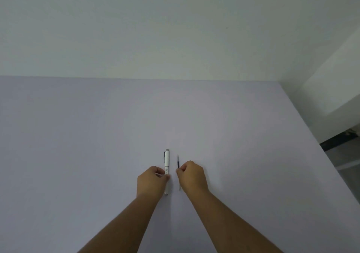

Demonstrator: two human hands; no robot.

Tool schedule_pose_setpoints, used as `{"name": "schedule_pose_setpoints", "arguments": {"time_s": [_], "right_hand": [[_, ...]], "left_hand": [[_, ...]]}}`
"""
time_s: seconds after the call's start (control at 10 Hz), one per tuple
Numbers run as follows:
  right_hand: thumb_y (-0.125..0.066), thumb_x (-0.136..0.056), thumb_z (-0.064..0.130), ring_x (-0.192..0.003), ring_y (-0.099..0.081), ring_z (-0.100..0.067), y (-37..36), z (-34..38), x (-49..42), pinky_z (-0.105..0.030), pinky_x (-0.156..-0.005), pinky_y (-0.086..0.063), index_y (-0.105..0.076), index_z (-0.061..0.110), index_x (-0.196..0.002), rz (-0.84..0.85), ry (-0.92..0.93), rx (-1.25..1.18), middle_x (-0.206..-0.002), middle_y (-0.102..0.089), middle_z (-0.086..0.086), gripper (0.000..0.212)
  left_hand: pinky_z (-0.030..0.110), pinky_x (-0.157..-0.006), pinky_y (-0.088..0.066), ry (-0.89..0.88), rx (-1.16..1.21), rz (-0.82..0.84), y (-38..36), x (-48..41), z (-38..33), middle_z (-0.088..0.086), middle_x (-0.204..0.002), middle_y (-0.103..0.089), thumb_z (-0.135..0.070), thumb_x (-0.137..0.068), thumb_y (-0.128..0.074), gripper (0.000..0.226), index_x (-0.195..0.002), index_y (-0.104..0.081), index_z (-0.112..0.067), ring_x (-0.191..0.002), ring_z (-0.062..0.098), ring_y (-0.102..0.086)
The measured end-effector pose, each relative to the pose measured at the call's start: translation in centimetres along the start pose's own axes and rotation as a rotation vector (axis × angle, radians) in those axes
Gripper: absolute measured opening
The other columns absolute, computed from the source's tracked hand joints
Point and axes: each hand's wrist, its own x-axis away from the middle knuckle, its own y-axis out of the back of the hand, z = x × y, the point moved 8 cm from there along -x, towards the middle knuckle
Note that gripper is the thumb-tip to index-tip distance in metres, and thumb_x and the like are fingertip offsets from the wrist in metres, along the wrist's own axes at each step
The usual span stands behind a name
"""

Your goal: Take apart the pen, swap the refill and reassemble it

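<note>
Left hand (152,180) pinches white pen (166,163); right hand (191,174) pinches refill (178,164), mid-desk (78,136). Disassembly unstarted; next needs uncapping.

Only one view on my end: head cam, wide-angle, worn on the person, pitched forward and down. It sits above the near edge of the pale lavender table (78,136) and faces the far wall (155,28), which fills the upper third. Both forearms enter from the bottom edge, so I'm at arm's length from the left hand (151,181) and right hand (191,175), just below frame centre. The table's right edge runs diagonally; a strip of floor (344,155) shows beyond it.
</note>
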Motion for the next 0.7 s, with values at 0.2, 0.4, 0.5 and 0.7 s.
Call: {"name": "schedule_pose_setpoints", "arguments": {"time_s": [0.2, 0.4, 0.5, 0.7], "right_hand": [[-0.057, -0.090, 0.028, -0.083, -0.061, -0.020, -0.1, -0.4, 0.2, -0.031, -0.077, -0.052, -0.064, 0.011, -0.096, -0.002, -0.007, -0.030, -0.100, -0.070, -0.006, 0.019], [-0.058, -0.089, 0.032, -0.093, -0.065, -0.024, -0.1, -0.5, 0.5, -0.031, -0.077, -0.052, -0.064, 0.011, -0.098, 0.001, -0.025, -0.046, -0.102, -0.069, -0.006, 0.023], [-0.057, -0.089, 0.030, -0.088, -0.063, -0.022, 0.0, -0.5, 0.5, -0.029, -0.076, -0.051, -0.064, 0.011, -0.099, 0.000, -0.017, -0.049, -0.103, -0.069, -0.007, 0.023], [-0.046, -0.096, 0.031, -0.099, -0.063, -0.024, 1.5, 0.2, 1.3, -0.029, -0.077, -0.048, -0.062, 0.009, -0.106, -0.036, -0.012, -0.006, -0.108, -0.068, -0.008, 0.029]], "left_hand": [[0.025, -0.072, -0.051, -0.003, -0.017, -0.006, 0.3, 0.0, 0.2, 0.002, -0.092, -0.069, -0.027, -0.083, -0.069, 0.015, -0.094, -0.064, -0.017, -0.081, 0.018, -0.064], [0.026, -0.076, -0.049, -0.008, -0.037, 0.004, 0.7, 0.1, 0.2, 0.002, -0.095, -0.065, -0.027, -0.084, -0.069, 0.028, -0.106, -0.064, -0.012, -0.084, 0.017, -0.060], [0.024, -0.077, -0.045, -0.039, -0.051, 0.011, 0.7, 0.1, 0.2, 0.001, -0.096, -0.061, -0.028, -0.085, -0.068, 0.033, -0.113, -0.062, -0.011, -0.086, 0.016, -0.057], [0.030, -0.093, -0.045, -0.071, -0.115, 0.001, 2.3, 1.1, -0.9, 0.009, -0.124, -0.061, -0.025, -0.096, -0.049, 0.039, -0.132, -0.051, -0.011, -0.112, 0.025, -0.058]]}}
